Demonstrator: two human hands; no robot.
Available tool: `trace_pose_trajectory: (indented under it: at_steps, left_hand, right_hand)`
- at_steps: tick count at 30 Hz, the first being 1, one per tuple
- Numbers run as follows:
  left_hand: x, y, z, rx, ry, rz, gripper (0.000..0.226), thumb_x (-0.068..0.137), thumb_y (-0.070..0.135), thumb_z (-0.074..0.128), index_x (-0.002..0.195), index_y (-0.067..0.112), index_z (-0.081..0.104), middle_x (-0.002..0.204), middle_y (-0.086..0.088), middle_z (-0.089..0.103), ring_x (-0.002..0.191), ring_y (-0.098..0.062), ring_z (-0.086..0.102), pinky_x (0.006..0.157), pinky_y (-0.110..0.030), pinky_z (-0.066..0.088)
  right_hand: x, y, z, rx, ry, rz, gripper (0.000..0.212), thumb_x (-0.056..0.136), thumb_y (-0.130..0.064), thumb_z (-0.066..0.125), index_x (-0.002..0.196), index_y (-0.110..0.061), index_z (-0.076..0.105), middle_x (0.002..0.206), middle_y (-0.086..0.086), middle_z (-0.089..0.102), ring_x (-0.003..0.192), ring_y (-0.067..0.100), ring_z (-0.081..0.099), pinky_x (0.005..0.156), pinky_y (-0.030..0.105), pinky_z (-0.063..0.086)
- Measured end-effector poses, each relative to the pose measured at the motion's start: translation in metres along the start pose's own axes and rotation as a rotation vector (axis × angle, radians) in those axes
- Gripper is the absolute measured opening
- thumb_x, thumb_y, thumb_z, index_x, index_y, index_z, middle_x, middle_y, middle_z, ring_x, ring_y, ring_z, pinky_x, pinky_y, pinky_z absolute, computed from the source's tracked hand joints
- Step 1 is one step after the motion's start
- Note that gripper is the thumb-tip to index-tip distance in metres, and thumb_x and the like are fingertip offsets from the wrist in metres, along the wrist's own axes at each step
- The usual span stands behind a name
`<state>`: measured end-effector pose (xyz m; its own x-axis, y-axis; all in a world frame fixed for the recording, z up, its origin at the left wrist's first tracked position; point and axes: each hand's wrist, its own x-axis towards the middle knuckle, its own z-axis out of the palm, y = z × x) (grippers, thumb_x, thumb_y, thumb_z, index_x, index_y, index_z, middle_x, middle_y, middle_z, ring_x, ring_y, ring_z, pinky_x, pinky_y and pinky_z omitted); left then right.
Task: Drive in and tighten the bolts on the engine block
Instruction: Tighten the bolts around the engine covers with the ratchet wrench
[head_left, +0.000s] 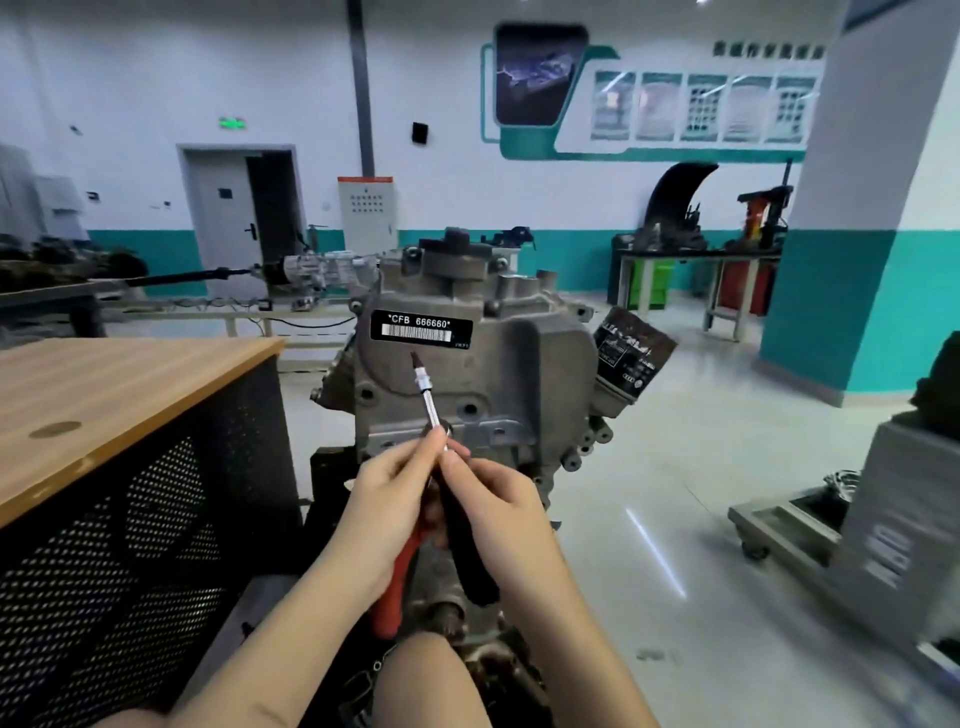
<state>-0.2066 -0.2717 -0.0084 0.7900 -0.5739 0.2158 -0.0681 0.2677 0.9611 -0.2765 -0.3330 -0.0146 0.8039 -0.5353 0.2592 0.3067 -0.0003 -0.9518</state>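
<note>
Both hands (447, 499) are pinching the ratchet driver (431, 415) below the engine block (519, 364) label; keep the bit aligned before seating it.

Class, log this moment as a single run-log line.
both hands hold driver | left hand and right hand pinch shaft | driver bit off engine block | no bolt engaged

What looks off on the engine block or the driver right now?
The driver bit points up in the air in front of the engine block, seated in no bolt hole. Both hands, left hand and right hand, hold the driver. The oil filter label looks scuffed.
</note>
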Motion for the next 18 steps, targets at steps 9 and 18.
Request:
trace_pose_trajectory:
  at_steps: [9,18]
  left_hand:
    - [-0.002,-0.006,-0.005,-0.092,0.066,0.022,0.024,0.081,0.029,0.059,0.067,0.012,0.066,0.055,-0.004,0.064,0.047,-0.012,0.061,0.041,-0.019,0.047]
    - [0.001,-0.021,-0.01,-0.013,0.129,0.087,0.041,0.055,0.062,0.057,0.06,0.023,0.067,0.067,-0.002,0.066,0.074,-0.021,0.064,0.076,-0.04,0.051]
  right_hand:
    - [0.001,0.009,0.004,0.184,0.139,0.034,0.024,0.084,-0.004,0.061,0.1,-0.013,0.046,0.064,0.003,0.064,0.056,0.018,0.061,0.058,0.034,0.054]
    - [0.001,0.014,0.001,0.305,0.058,0.155,0.015,0.085,-0.013,0.063,0.099,-0.016,0.058,0.078,0.005,0.072,0.066,0.013,0.067,0.058,0.023,0.053]
